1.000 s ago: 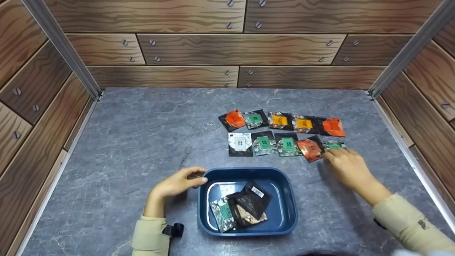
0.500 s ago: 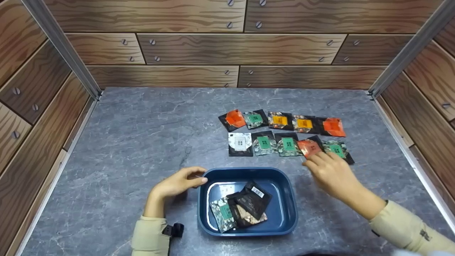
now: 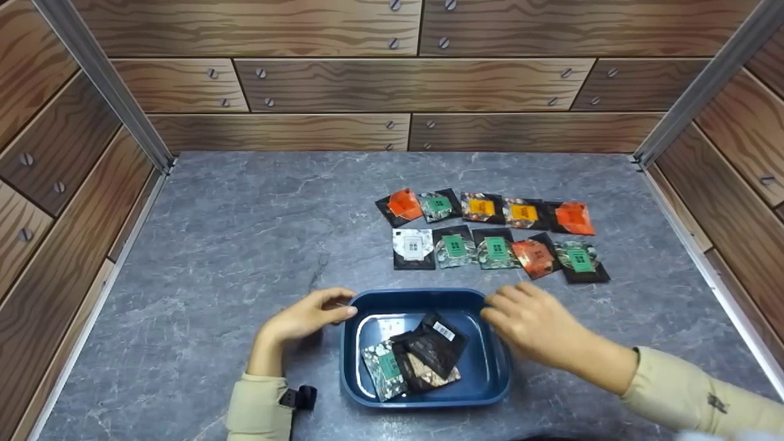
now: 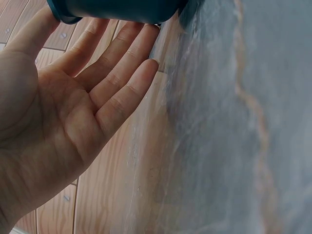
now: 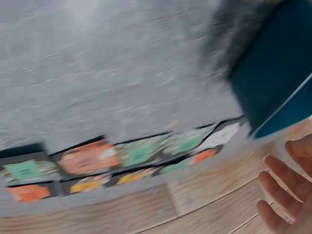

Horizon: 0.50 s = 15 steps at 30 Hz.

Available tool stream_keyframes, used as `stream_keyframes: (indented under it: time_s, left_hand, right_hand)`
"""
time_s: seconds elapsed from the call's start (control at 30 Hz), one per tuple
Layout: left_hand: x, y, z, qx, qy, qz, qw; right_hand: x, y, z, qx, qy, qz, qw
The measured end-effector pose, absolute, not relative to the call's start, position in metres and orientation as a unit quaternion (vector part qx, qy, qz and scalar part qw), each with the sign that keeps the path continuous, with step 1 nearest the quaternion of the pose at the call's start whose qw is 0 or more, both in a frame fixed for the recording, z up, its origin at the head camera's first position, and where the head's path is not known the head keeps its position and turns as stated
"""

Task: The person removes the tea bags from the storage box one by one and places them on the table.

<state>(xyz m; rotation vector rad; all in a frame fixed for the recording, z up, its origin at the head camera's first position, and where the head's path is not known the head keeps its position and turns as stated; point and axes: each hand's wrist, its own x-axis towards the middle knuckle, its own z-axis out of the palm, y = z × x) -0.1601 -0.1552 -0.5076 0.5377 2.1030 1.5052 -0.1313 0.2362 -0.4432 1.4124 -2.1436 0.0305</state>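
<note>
Tub (image 3: 422, 300) now nearer right grip (image 3: 533, 324)

1. Ten sachets lie on one bench (image 3: 245, 202), in two rows of five: four green-labelled sachets (image 3: 455, 246), three orange-labelled sachets (image 3: 536, 256), two yellow-labelled sachets (image 3: 482, 208), one white-labelled sachet (image 3: 413, 247).
2. One blue tub (image 3: 429, 403).
3. At least three overlapping sachets (image 3: 438, 349) inside it; the exact number is hidden.
4. Two hands: one left hand (image 3: 306, 315), one right hand (image 3: 531, 324).

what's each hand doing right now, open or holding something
Left hand: open, touching the blue rectangular tub.
Right hand: open, holding nothing visible.
</note>
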Motion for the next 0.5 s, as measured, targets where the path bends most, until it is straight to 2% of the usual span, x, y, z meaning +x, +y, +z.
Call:
stream_keyframes:
  time_s: [0.5]
  left_hand:
    - [-0.160,-0.156,-0.508,0.199,0.772,0.551,0.246]
  right_hand:
    - [-0.114,0.183,-0.449,0.622,-0.745,-0.088,0.225]
